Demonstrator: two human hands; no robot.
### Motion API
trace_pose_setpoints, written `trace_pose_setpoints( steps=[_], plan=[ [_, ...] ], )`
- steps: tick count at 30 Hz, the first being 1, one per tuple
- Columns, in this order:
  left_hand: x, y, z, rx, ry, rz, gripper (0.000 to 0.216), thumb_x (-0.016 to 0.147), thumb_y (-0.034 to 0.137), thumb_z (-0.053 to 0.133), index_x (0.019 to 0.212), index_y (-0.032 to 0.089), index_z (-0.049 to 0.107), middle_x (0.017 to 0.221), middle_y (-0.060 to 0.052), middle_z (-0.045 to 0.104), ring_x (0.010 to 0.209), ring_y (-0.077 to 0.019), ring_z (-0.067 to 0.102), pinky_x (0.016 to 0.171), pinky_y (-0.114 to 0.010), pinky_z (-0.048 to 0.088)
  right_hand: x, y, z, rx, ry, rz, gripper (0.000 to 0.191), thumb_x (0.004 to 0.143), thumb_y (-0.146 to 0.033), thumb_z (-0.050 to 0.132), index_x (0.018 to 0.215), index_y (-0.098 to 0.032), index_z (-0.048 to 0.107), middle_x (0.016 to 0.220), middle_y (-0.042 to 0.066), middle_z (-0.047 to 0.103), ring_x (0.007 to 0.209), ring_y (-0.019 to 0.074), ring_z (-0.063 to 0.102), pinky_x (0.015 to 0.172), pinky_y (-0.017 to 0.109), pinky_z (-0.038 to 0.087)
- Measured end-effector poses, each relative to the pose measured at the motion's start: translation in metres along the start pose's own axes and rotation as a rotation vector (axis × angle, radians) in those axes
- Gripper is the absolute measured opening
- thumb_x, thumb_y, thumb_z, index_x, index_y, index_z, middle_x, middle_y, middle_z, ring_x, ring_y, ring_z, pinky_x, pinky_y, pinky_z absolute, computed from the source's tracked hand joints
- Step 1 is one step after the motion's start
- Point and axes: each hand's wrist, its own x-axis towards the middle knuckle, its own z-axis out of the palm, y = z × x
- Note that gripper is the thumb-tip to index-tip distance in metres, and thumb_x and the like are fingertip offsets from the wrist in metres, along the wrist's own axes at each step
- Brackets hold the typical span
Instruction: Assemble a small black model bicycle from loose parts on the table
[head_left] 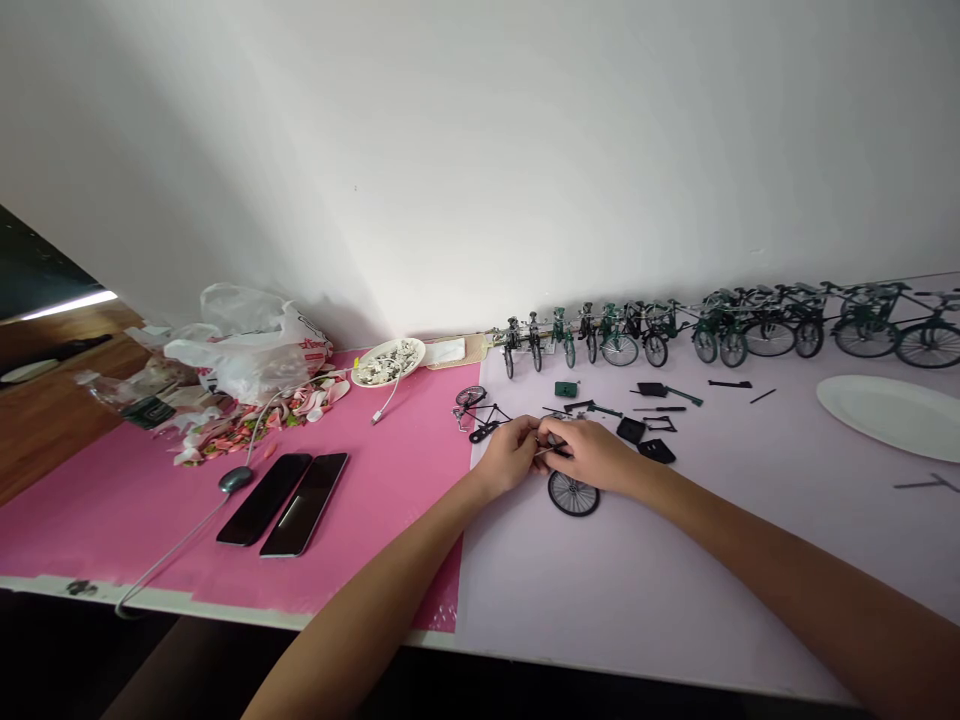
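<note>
Both hands at work near the seam of the desk [600, 590], where the pink covering [382, 510] on the left meets the pale surface. Left hand [508, 457] and right hand [596, 453] close together, fingers of both pinched on a thin part [553, 447], mostly hidden by the hands; exact shape can't be made out.

Black spoked wheel [574, 494] lies flat on the pale side, just on the near side of the hands; can't tell if it's touching them. Partly built bicycle [484, 433] sits just left of the left hand, across the seam, one wheel on it.

Loose parts scattered beyond and right of the right hand: green block [567, 389], black square piece [631, 430], another black flat piece [658, 451], thin bars.

Row of model bicycles [709, 341] upright by the wall, black and dark green. White plate [896, 415] far right.

Left side: two dark phones [304, 507] side by side, oval device [235, 479] on a pale cable beside them. Farther back, dish [360, 378] of whitish bits, crumpled plastic bag [255, 350], pink and green scraps [300, 407] around it, bottle [146, 410] on its side.
</note>
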Motion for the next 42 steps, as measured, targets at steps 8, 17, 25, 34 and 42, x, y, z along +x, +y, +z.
trace_pose_setpoints(
  steps=[8, 17, 25, 34, 42],
  plan=[
    [0.001, -0.003, -0.001, -0.009, -0.007, 0.008, 0.012, 0.088, 0.014, 0.046, 0.086, 0.016, 0.058, 0.065, 0.002, 0.060, 0.053, -0.0116, 0.063, 0.055, -0.022, 0.052, 0.000, 0.002, 0.001, -0.010, 0.003, -0.012, 0.009, 0.087, -0.021, 0.061, 0.095, -0.024, 0.059, 0.082, 0.000, 0.068, 0.062, 0.0147, 0.059, 0.058, 0.026, 0.041],
    [0.005, -0.007, -0.001, -0.078, -0.010, -0.032, 0.011, 0.090, 0.017, 0.048, 0.089, 0.014, 0.059, 0.064, 0.002, 0.061, 0.052, -0.0101, 0.064, 0.053, -0.020, 0.052, 0.000, 0.010, 0.006, 0.014, 0.045, -0.050, 0.015, 0.088, -0.021, 0.062, 0.103, -0.025, 0.064, 0.088, 0.003, 0.072, 0.076, 0.0193, 0.066, 0.071, 0.032, 0.053],
    [0.010, -0.009, -0.004, -0.176, -0.026, -0.049, 0.020, 0.089, 0.032, 0.060, 0.092, 0.012, 0.060, 0.067, 0.001, 0.062, 0.052, -0.0095, 0.064, 0.052, -0.019, 0.051, 0.000, 0.014, 0.007, -0.020, 0.085, -0.078, 0.017, 0.090, -0.022, 0.061, 0.106, -0.025, 0.064, 0.093, 0.003, 0.073, 0.077, 0.0194, 0.068, 0.073, 0.032, 0.054],
    [0.012, -0.014, -0.006, -0.206, -0.010, -0.035, 0.030, 0.089, 0.041, 0.062, 0.094, 0.012, 0.061, 0.069, -0.001, 0.065, 0.051, -0.0112, 0.064, 0.051, -0.022, 0.051, 0.001, 0.019, 0.007, -0.055, 0.111, -0.073, 0.020, 0.092, -0.026, 0.060, 0.111, -0.026, 0.064, 0.092, 0.004, 0.075, 0.080, 0.0210, 0.070, 0.073, 0.031, 0.053],
    [0.012, -0.014, -0.007, -0.221, -0.007, -0.060, 0.029, 0.089, 0.038, 0.065, 0.098, 0.011, 0.061, 0.066, 0.000, 0.066, 0.051, -0.0119, 0.065, 0.051, -0.021, 0.050, 0.001, 0.014, 0.004, -0.121, 0.132, -0.042, 0.022, 0.091, -0.029, 0.060, 0.113, -0.025, 0.061, 0.096, 0.004, 0.075, 0.080, 0.0220, 0.071, 0.071, 0.031, 0.051]
  ],
)
